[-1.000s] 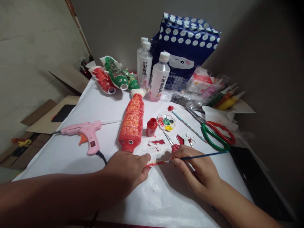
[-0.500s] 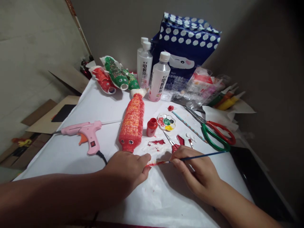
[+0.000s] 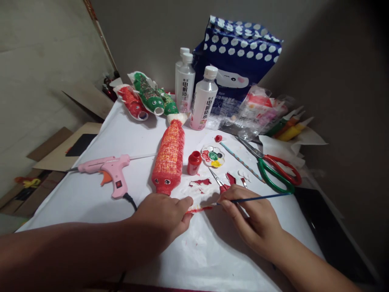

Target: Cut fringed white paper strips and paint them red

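My right hand grips a thin blue paintbrush between thumb and fingers, its tip close to the right end of a red-painted edge on a thin white piece. At the left end of that edge, my left hand has its thumb and forefinger closed on the piece, most of which is hidden. Just beyond my left hand lies a red and orange fish figure with stuck-on eyes. An open red paint jar and a flower-shaped palette with several colours stand past the brush.
A pink glue gun lies left, its cord running toward my left arm. Red-and-green-handled scissors and small scissors lie right. Behind are bottles, green and red fish figures and a blue bag.
The brush tip has shifted slightly up and away from the red edge, with my right hand tilting a little. My left hand stays in place.
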Available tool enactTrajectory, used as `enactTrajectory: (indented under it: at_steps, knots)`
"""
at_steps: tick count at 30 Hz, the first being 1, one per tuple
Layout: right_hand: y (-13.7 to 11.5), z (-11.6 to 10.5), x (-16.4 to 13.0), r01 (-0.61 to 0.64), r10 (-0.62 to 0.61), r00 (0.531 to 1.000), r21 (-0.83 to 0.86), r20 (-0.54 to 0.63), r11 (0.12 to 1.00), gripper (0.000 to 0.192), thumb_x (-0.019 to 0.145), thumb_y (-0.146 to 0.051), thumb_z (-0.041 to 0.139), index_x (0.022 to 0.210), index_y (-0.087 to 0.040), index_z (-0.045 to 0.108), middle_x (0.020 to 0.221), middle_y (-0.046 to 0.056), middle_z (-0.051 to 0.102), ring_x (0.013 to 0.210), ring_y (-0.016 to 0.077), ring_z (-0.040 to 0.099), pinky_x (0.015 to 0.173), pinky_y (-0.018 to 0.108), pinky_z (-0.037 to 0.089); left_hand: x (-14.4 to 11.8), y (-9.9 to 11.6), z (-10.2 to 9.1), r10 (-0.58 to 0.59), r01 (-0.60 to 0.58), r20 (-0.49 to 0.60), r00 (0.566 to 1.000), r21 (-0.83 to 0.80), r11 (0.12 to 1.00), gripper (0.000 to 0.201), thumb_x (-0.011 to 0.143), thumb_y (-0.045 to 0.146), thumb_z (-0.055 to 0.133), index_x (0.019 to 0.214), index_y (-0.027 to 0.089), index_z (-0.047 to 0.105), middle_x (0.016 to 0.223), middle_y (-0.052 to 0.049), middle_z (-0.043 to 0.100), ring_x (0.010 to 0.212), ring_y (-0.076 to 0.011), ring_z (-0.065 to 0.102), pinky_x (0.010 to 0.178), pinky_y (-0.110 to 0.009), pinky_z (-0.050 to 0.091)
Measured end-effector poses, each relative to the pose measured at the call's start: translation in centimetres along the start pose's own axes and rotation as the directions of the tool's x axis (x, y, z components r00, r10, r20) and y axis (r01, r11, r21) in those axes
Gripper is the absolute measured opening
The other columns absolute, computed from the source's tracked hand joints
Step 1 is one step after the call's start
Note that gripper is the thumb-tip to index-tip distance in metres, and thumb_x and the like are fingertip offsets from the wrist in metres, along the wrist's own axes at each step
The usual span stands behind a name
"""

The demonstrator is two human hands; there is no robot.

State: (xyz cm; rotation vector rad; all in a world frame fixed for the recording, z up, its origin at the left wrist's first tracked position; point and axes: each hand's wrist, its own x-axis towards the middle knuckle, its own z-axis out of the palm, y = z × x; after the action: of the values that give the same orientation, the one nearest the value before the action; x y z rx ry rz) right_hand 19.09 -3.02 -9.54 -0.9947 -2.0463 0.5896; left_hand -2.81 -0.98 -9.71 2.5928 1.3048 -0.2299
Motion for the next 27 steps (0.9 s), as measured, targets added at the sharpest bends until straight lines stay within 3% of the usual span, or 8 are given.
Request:
enactTrajectory:
  at_steps: [17,27]
  knots:
    - [0.23,0.31,-0.59,-0.027,0.022,0.996,0.047,0.091,0.999,0.018,0.09,-0.005,0.05,0.097,-0.019,0.058,0.079,0.004,0.064,0.073,0.0167,0.06,0.077,0.033,0.048,-0.07,-0.21,0.35,0.058,-0.057,-0.091,0.994,0.016,0.998,0.022,0.085,0.024,0.058,0.105,0.02,0.066,0.075,-0.003,0.075,0.071,-0.0248,0.073,0.056,-0.032,0.051]
    - [0.16,0.14,-0.27,-0.007,0.006,1.0,0.033,0.021,0.999,0.022,0.089,-0.002,0.05,0.097,-0.02,0.059,0.08,0.003,0.064,0.073,0.0161,0.06,0.071,0.03,0.048,-0.14,-0.16,0.29,0.056,-0.055,-0.095,0.994,0.019,0.998,0.022,0.084,0.025,0.057,0.104,0.021,0.067,0.071,-0.002,0.075,0.066,-0.0257,0.072,0.052,-0.033,0.049]
